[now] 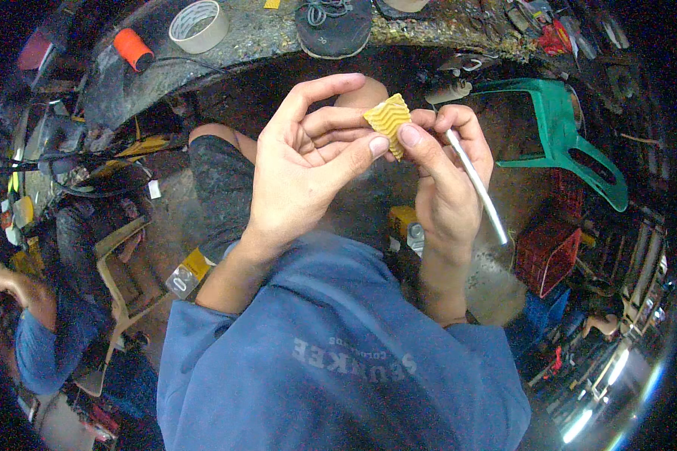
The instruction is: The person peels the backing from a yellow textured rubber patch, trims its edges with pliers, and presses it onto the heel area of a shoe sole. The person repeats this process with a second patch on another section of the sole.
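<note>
Between my two hands, above my lap, is a small yellow piece (388,122) with a wavy ridged face, like a scrap of rubber soling. My left hand (297,161) pinches its lower left edge between thumb and fingers, with the index finger raised. On the other side, the thumb of my right hand (447,173) presses on the piece's lower right. A thin silvery-white rod (477,188) is also tucked in the right hand's fingers, slanting down to the right; its exact kind cannot be made out.
A dark workbench (256,56) curves along the top, carrying a tape roll (198,26), an orange cylinder (133,49) and a dark shoe (333,30). To the right are a green plastic chair (557,124) and a red crate (547,252). Another person's arm (34,301) shows at far left.
</note>
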Available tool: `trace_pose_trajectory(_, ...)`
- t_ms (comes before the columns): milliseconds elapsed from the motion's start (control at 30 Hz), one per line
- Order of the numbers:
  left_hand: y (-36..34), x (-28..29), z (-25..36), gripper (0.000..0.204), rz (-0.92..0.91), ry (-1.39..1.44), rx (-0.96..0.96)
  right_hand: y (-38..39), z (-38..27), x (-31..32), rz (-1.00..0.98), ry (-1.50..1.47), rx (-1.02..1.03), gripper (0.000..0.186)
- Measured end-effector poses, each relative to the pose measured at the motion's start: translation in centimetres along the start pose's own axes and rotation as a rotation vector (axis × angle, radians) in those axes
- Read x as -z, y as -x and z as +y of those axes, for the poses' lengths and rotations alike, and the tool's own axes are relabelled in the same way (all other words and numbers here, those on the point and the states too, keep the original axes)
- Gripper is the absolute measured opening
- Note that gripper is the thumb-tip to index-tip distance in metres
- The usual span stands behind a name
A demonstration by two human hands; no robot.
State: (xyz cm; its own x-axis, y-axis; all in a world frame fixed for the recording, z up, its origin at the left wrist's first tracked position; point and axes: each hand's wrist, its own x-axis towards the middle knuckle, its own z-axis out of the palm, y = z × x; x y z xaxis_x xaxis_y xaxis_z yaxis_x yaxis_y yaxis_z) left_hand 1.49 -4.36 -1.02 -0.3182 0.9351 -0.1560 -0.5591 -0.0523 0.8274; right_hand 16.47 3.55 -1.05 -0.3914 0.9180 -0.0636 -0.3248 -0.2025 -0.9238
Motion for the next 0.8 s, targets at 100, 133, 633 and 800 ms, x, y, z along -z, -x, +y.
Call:
trace_pose_trajectory(100,0.1,0.1,0.1,0.055,0.002,0.002,-0.011,0.2,-0.1,-0.2,0.003,0.029,0.025,0.031)
trace_pose_trajectory(133,0.1,0.1,0.1,0.055,-0.001,0.008,-0.017,0.2,-0.1,-0.3,0.011,0.036,0.029,0.032)
trace_pose_trajectory(633,0.2,0.8,-0.2,0.041,0.007,-0.095,-0.021,0.0,-0.2,-1.5,0.036,0.418,0.509,0.033)
trace_pose_trajectory(800,0.4,0.8,0.0,0.040,-0.009,-0.278,-0.105,-0.5,0.2,-1.5,-0.009,0.647,0.675,0.035)
